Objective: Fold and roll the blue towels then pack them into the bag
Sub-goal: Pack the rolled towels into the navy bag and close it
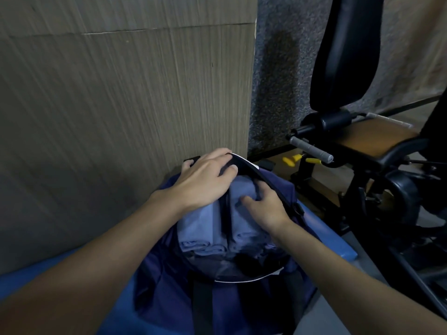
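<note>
Navy fabric nearest me: the bag (pixel 164 298) sits slumped on a blue mat (pixel 336 240), mouth gaping, a black webbing strap (pixel 202 305) running down its front. Inside, the blue towels (pixel 196 228) lie rolled side by side, ends toward the near rim. So they're packed, or v. nearly.

Right hand (pixel 268 209) is down in the opening on the right-side roll, fingers curled into the cloth, thumb pressed flat on it. Whether it's also got a dark strap there, can't tell, too blurry. Further on, the left hand (pixel 203 182) holds the bag's far rim, fingers curled over the white-edged lip w/ thumb tucked below.

Risks, imo: bag is soft, so if the left lets go the rim flops over the towels. Shove too hard w/ the right and a roll loosens or buckles.

Behind: wood-grain wall panel (pixel 121 81), and a black exercise machine (pixel 343 56) off to the right.
</note>
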